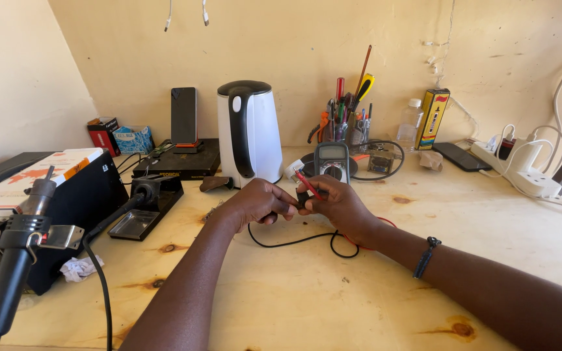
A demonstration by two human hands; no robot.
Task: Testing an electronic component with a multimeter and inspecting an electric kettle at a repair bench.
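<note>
- A hot-air handpiece [17,260] hung in its cradle at the near left, nozzle up, parked clear of the work beside a black case [66,214] with a white box on top.
- A soldering-iron stand [147,205] sat just right of that, its tray facing the person, within easy reach.
- The left hand [258,203] was closed, pinching a small dark part at its fingertips, steadying it at mid-table.
- A white kettle [250,133] stood behind the hands, near the wall.
- The right hand [339,205] gripped a red probe [308,184], tip angled toward the pinched part; what else it held I could not tell.
- A multimeter [332,161] stood propped just beyond, screen facing the person so it could be read; black and red leads [294,240] looped on the wooden table [333,299] beneath the wrists.
- A white power strip [528,172] lay at far right.
</note>
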